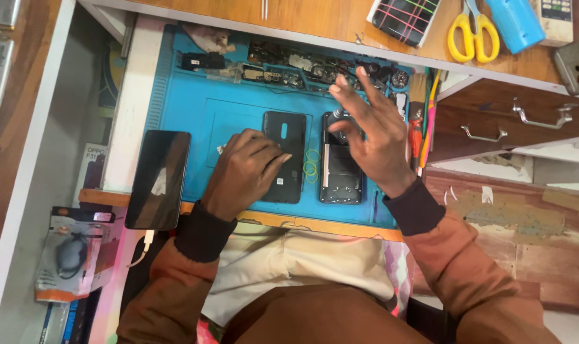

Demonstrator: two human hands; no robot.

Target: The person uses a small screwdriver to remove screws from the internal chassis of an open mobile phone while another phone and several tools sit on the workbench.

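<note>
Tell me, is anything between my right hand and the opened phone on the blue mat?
Nothing visible. Your right hand hovers directly over the opened phone, fingers spread above its top end. The left hand rests on the back cover beside it.

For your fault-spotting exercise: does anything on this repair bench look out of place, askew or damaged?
The phone on the blue mat lies open, its back cover off and under the left hand. A second phone hangs over the mat's left edge.

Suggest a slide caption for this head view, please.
Left hand rests on phone back cover; right hand hovers over opened phone.
</note>
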